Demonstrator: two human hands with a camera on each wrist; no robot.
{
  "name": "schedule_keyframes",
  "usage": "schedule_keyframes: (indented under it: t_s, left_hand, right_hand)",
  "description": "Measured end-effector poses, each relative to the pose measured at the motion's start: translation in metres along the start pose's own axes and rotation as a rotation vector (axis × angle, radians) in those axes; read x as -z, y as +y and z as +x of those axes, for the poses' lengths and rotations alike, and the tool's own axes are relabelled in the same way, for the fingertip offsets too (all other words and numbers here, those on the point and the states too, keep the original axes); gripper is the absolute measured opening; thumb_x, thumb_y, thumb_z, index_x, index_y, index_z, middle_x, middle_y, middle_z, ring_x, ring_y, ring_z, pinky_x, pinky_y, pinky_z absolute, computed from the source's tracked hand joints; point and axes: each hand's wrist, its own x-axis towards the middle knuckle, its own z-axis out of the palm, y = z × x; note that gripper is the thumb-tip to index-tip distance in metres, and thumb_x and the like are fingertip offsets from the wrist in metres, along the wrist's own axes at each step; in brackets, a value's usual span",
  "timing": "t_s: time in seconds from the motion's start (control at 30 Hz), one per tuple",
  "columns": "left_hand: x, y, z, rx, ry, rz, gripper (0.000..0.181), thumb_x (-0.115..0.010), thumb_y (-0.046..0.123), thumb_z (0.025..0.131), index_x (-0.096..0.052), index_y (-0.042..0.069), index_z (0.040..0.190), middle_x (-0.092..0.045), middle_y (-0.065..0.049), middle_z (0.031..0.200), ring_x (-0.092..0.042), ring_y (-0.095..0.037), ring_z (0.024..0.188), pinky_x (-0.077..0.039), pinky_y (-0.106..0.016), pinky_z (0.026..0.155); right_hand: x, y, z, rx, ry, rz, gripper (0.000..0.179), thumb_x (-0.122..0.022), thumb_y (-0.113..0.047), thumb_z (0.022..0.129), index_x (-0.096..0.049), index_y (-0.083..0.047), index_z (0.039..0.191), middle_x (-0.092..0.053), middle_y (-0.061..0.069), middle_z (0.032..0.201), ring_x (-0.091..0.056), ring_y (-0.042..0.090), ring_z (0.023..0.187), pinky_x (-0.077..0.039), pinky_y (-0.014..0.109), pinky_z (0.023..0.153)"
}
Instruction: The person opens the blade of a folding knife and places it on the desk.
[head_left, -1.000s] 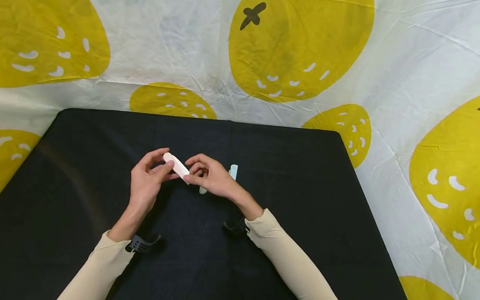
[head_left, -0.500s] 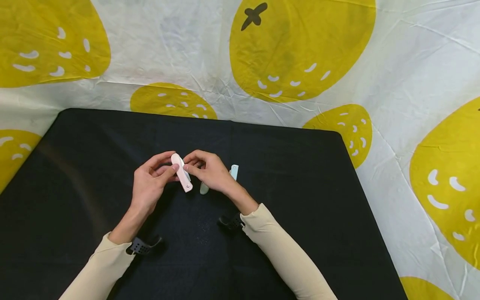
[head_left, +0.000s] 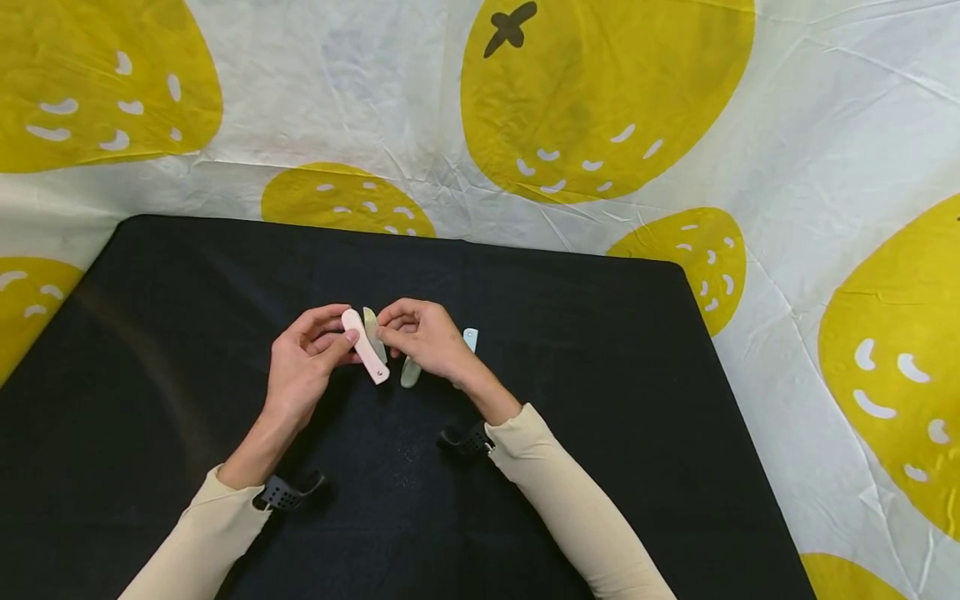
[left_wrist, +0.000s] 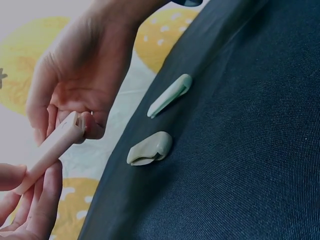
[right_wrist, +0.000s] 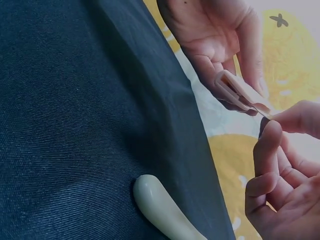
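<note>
A small folding knife with a pale pink handle (head_left: 367,350) is held up above the table. My left hand (head_left: 303,354) grips the handle between thumb and fingers. Part of the blade (head_left: 372,327) stands out of the handle on its right side. Thumb and forefinger of my right hand (head_left: 426,335) pinch this blade, as the right wrist view shows at the thin blade edge (right_wrist: 262,114). Beneath and beside the right hand lie a pale green folding knife (left_wrist: 150,149) and a light blue one (head_left: 471,338), both partly hidden in the head view.
A black cloth covers the table (head_left: 600,375). Behind it hangs a white sheet (head_left: 360,83) printed with yellow fruit shapes. A black strap (head_left: 285,493) is on the left wrist, and another strap (head_left: 463,440) is on the right.
The pink knife has turned more upright and shifted slightly right. My right hand has moved from the handle's lower end to the blade, which has swung partly out.
</note>
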Motion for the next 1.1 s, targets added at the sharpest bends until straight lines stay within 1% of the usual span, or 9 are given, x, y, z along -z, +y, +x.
schedule_keyframes:
  t_s: [0.17,0.27,0.33,0.5,0.67,0.8,0.9,1.0,1.1]
  left_hand:
    - [-0.001,0.000,0.001,0.021,0.039,-0.026,0.046,-0.072,0.003,0.096,-0.055,-0.003,0.139,-0.066,0.000,0.112,-0.071,-0.004,0.083,-0.062,-0.022,0.076]
    - [-0.002,0.001,0.000,0.028,0.057,-0.032,0.045,-0.071,0.002,0.096,-0.055,-0.002,0.138,-0.065,0.000,0.111,-0.071,-0.004,0.083,-0.062,-0.021,0.076]
    - [-0.003,0.001,0.000,0.027,0.061,-0.024,0.044,-0.071,0.003,0.097,-0.055,-0.001,0.138,-0.064,-0.001,0.111,-0.071,-0.004,0.083,-0.062,-0.021,0.076]
    - [-0.004,0.001,0.000,0.012,0.045,0.011,0.043,-0.071,0.004,0.098,-0.056,0.002,0.138,-0.063,-0.002,0.114,-0.072,-0.004,0.084,-0.062,-0.022,0.077]
    - [0.000,-0.002,0.002,-0.047,-0.071,0.091,0.047,-0.070,0.003,0.098,-0.056,0.008,0.143,-0.060,-0.009,0.114,-0.070,-0.005,0.084,-0.063,-0.025,0.074]
    - [0.009,-0.007,0.005,-0.130,-0.203,0.232,0.059,-0.076,0.003,0.093,-0.053,0.011,0.147,-0.060,-0.015,0.114,-0.069,-0.005,0.085,-0.061,-0.023,0.072]
    - [0.015,-0.011,0.006,-0.167,-0.270,0.295,0.071,-0.082,0.003,0.088,-0.050,0.011,0.150,-0.060,-0.014,0.115,-0.068,-0.007,0.087,-0.059,-0.018,0.073]
    - [0.017,-0.013,0.007,-0.182,-0.303,0.312,0.077,-0.086,0.004,0.083,-0.048,0.009,0.150,-0.061,-0.013,0.115,-0.067,-0.010,0.087,-0.057,-0.017,0.074]
    - [0.018,-0.014,0.008,-0.192,-0.293,0.334,0.076,-0.089,0.006,0.081,-0.049,0.006,0.146,-0.061,-0.012,0.112,-0.065,-0.011,0.085,-0.056,-0.016,0.072]
  right_hand:
    - [0.003,0.004,0.000,0.009,0.046,0.051,0.011,-0.069,-0.007,0.098,-0.069,0.001,0.106,-0.071,0.014,0.086,-0.067,0.047,0.076,-0.055,0.047,0.068]
    - [0.005,0.006,-0.001,0.016,0.056,0.083,0.011,-0.068,-0.005,0.097,-0.067,0.002,0.107,-0.070,0.016,0.087,-0.066,0.052,0.079,-0.056,0.055,0.074]
    - [0.006,0.007,-0.001,0.022,0.043,0.102,0.015,-0.068,-0.004,0.097,-0.066,0.002,0.111,-0.070,0.016,0.092,-0.067,0.047,0.079,-0.058,0.053,0.076]
    - [0.009,0.008,-0.002,0.051,-0.019,0.114,0.030,-0.072,-0.001,0.095,-0.062,0.001,0.124,-0.071,0.017,0.103,-0.069,0.015,0.078,-0.058,0.032,0.072]
    - [0.013,0.007,-0.003,0.077,-0.053,0.129,0.032,-0.071,0.004,0.094,-0.061,0.004,0.124,-0.069,0.019,0.097,-0.066,0.010,0.070,-0.057,0.027,0.068]
    - [0.016,0.007,-0.003,0.058,-0.058,0.153,0.030,-0.072,0.006,0.093,-0.061,0.004,0.121,-0.068,0.011,0.088,-0.065,0.013,0.066,-0.057,0.028,0.066]
    - [0.017,0.009,-0.002,0.026,-0.065,0.187,0.029,-0.072,0.006,0.092,-0.062,0.004,0.119,-0.067,0.004,0.085,-0.065,0.013,0.065,-0.057,0.028,0.064]
    - [0.018,0.011,-0.002,0.002,-0.068,0.213,0.028,-0.072,0.005,0.091,-0.062,0.003,0.117,-0.066,0.001,0.083,-0.064,0.012,0.064,-0.057,0.027,0.063]
    - [0.019,0.013,-0.002,-0.008,-0.060,0.232,0.028,-0.072,0.005,0.091,-0.062,0.003,0.117,-0.066,0.000,0.081,-0.063,0.011,0.064,-0.056,0.027,0.062]
